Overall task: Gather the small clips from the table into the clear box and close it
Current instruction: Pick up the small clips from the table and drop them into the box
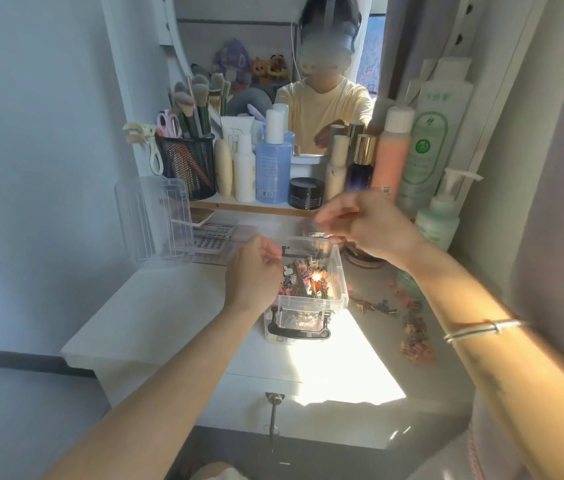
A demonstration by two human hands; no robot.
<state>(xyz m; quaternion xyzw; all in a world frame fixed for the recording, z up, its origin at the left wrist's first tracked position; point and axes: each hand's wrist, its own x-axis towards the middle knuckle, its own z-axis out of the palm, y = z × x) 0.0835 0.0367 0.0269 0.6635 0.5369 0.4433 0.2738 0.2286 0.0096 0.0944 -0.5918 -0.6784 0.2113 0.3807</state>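
Fingers of the left hand and right hand are being pinched together above the clear box; contents cannot be told. Bottle writing is being blurred beyond reading.

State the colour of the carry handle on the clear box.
Black; the handle on the clear box shows best in the head view.

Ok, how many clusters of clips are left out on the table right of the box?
2, though blur may hide more: a small cluster just right of the clear box, and a longer trail nearer the table's right edge, under the right forearm.
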